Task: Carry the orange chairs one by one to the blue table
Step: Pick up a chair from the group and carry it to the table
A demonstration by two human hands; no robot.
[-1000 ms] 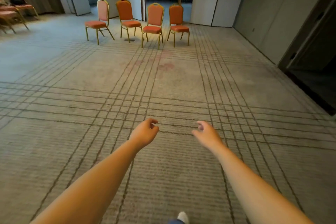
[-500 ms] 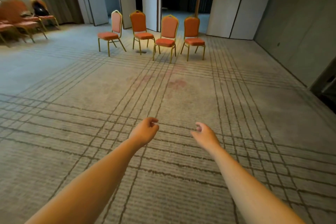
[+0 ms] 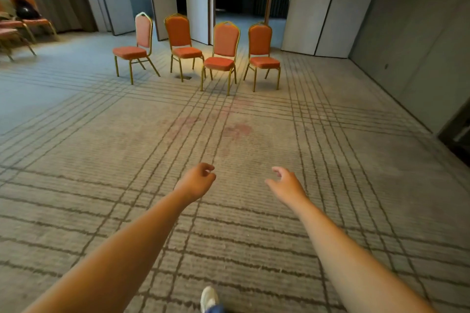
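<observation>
Several orange chairs with gold metal legs stand in a loose row on the carpet ahead. The leftmost chair (image 3: 137, 48) faces left, and the others face me, among them the second from the right (image 3: 223, 54) and the rightmost chair (image 3: 262, 52). My left hand (image 3: 197, 181) reaches forward with its fingers loosely curled and nothing in it. My right hand (image 3: 286, 184) is stretched out beside it, fingers apart and holding nothing. Both hands are well short of the chairs. No blue table is in view.
More orange chairs (image 3: 23, 26) with a dark bag stand at the far left by the curtains. Grey folding wall panels (image 3: 312, 7) flank a dark opening behind the row. A wall runs along the right. My shoe (image 3: 208, 298) shows at the bottom edge.
I have walked closer to the row of chairs, which now look larger and lower in view. Both hands stay stretched forward with nothing in them.
</observation>
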